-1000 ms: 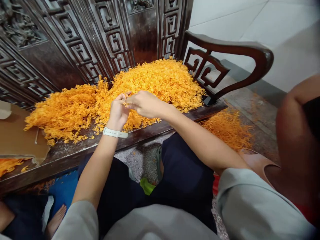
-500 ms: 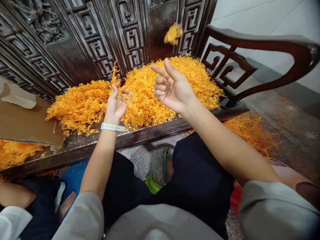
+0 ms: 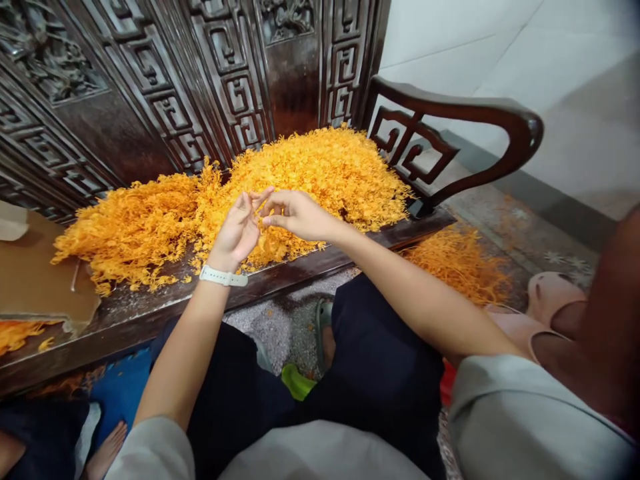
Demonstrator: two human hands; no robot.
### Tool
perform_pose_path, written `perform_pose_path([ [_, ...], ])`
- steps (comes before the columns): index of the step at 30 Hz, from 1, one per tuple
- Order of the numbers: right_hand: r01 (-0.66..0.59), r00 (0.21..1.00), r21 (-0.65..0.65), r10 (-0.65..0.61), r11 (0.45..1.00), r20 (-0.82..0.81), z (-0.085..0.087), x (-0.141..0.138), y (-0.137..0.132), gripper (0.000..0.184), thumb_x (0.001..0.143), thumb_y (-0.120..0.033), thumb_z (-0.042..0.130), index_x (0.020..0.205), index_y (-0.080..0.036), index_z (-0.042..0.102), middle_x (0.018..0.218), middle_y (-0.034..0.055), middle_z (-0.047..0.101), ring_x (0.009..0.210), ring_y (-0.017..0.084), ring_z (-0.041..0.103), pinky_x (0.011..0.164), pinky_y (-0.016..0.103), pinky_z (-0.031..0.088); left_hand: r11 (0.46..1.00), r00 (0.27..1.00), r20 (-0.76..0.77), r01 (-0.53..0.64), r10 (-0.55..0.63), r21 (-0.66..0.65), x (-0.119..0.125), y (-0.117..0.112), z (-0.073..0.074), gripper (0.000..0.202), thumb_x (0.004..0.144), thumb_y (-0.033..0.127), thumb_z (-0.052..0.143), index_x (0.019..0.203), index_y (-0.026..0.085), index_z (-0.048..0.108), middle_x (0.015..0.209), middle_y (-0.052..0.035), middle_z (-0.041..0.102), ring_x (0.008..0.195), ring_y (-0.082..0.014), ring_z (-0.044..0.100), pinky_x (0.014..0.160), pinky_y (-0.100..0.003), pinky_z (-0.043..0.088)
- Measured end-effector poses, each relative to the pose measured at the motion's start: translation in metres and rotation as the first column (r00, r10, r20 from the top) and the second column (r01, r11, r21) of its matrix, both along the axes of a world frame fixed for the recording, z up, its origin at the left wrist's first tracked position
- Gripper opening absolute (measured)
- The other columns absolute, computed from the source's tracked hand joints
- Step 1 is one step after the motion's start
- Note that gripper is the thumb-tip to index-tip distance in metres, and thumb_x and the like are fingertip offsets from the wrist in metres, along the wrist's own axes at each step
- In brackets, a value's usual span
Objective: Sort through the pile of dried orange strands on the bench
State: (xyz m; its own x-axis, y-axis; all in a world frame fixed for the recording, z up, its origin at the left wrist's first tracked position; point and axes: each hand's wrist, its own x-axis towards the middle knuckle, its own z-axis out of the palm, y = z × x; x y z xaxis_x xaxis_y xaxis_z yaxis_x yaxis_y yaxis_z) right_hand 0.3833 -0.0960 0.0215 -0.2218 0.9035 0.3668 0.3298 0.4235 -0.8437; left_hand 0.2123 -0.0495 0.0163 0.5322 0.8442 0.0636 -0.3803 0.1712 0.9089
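My left hand (image 3: 237, 230), with a pale band (image 3: 223, 276) at the wrist, is raised palm up over the bench. Thumb and fingers are pinched on a small orange strand-like piece, mostly hidden by the fingers. My right hand (image 3: 299, 215) meets the left fingertips, its thumb and forefinger bent in a pinch; what lies between them is too small to make out. Behind and below both hands spreads a large heap of orange curly pieces (image 3: 330, 167), seemingly plastic. A lower heap of the same pieces (image 3: 135, 227) lies to the left.
The dark wooden bench (image 3: 280, 273) has a carved back (image 3: 105, 133) and a curved armrest (image 3: 480, 113) at right. An open cardboard box (image 3: 45, 267) stands at left. Thin orange strands (image 3: 455, 263) lie on the floor. Another person's foot (image 3: 107, 450) is at lower left; pink shoes (image 3: 550, 293) are at right.
The orange clump in the air above my right hand is gone from sight. My right hand has come down and left to my left fingertips, closing from open. The view has shifted right.
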Motion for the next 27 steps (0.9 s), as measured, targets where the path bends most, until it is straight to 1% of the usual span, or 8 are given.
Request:
perform_pose_path([
  [5,-0.058,0.995,0.008,0.058,0.998,-0.075,0.009,-0.004,-0.002,0.024,0.091,-0.008,0.067,0.074,-0.019,0.055,0.087,0.0011,0.057,0.084,0.017,0.050,0.082,0.034,0.040,0.997,0.996,0.036,-0.078,0.077,0.019,-0.003,0.008,-0.003,0.026,0.101,0.046,0.069,0.091,0.021,0.065,0.119,-0.0089,0.075,0.120,-0.0224,0.070,0.098,-0.035,0.059],
  [10,-0.192,0.954,-0.051,0.174,0.980,-0.244,0.015,-0.007,-0.009,0.020,0.094,-0.008,0.062,0.080,-0.019,0.053,0.077,-0.0011,0.056,0.072,0.013,0.046,0.069,0.029,0.038,0.940,0.938,0.064,-0.341,0.341,-0.013,-0.012,0.029,-0.017,0.033,0.093,0.049,0.079,0.089,0.021,0.061,0.081,-0.0004,0.066,0.071,-0.0107,0.066,0.068,-0.021,0.055],
  [16,-0.323,0.928,0.011,0.319,0.946,-0.193,0.024,-0.014,-0.025,0.017,0.095,-0.006,0.061,0.084,-0.017,0.054,0.074,-0.0039,0.053,0.068,0.009,0.044,0.065,0.025,0.037,0.923,0.920,0.064,-0.385,0.386,-0.023,-0.009,0.035,-0.028,0.034,0.093,0.044,0.081,0.088,0.020,0.057,0.075,0.0035,0.058,0.051,-0.0052,0.044,0.050,-0.021,0.037],
  [18,-0.481,0.863,-0.019,0.471,0.876,-0.182,0.037,-0.020,-0.041,0.015,0.097,-0.009,0.062,0.085,-0.016,0.056,0.076,-0.0026,0.058,0.071,0.009,0.050,0.067,0.024,0.041,0.902,0.903,0.059,-0.417,0.425,-0.108,-0.010,0.042,-0.029,0.035,0.099,0.044,0.073,0.084,0.020,0.052,0.069,0.0054,0.052,0.049,-0.0051,0.036,0.049,-0.023,0.032],
  [22,-0.843,0.533,-0.203,0.825,0.498,-0.190,0.065,-0.026,-0.079,0.015,0.098,-0.020,0.069,0.086,-0.014,0.063,0.079,0.0014,0.068,0.071,0.010,0.062,0.069,0.024,0.049,0.820,0.843,-0.025,-0.529,0.537,-0.219,-0.033,0.063,-0.025,0.042,0.101,0.053,0.068,0.081,0.023,0.046,0.063,0.0074,0.043,0.049,-0.0076,0.024,0.048,-0.024,0.026],
  [24,-0.879,0.466,-0.224,0.858,0.421,-0.218,0.072,-0.018,-0.084,0.017,0.095,-0.023,0.075,0.084,-0.014,0.065,0.078,0.0013,0.070,0.069,0.010,0.064,0.067,0.023,0.051,0.818,0.831,-0.025,-0.551,0.556,-0.166,-0.047,0.069,-0.021,0.040,0.095,0.054,0.074,0.084,0.023,0.051,0.065,0.0060,0.047,0.050,-0.0086,0.026,0.047,-0.025,0.028],
  [25,-0.861,0.508,-0.173,0.817,0.478,-0.272,0.073,-0.012,-0.080,0.016,0.092,-0.023,0.078,0.085,-0.015,0.065,0.078,0.0003,0.070,0.068,0.010,0.064,0.067,0.023,0.052,0.823,0.831,-0.016,-0.552,0.556,-0.135,-0.052,0.070,-0.019,0.038,0.095,0.054,0.075,0.087,0.023,0.054,0.067,0.0052,0.050,0.050,-0.0086,0.028,0.047,-0.025,0.029],
  [27,-0.677,0.640,-0.021,0.575,0.735,-0.509,0.067,0.003,-0.060,0.015,0.091,-0.026,0.078,0.091,-0.018,0.066,0.083,-0.0021,0.071,0.071,0.009,0.066,0.071,0.022,0.054,0.830,0.835,0.002,-0.547,0.550,-0.109,-0.056,0.067,-0.015,0.034,0.098,0.050,0.073,0.090,0.022,0.057,0.070,0.0044,0.052,0.048,-0.0071,0.031,0.045,-0.023,0.030],
])
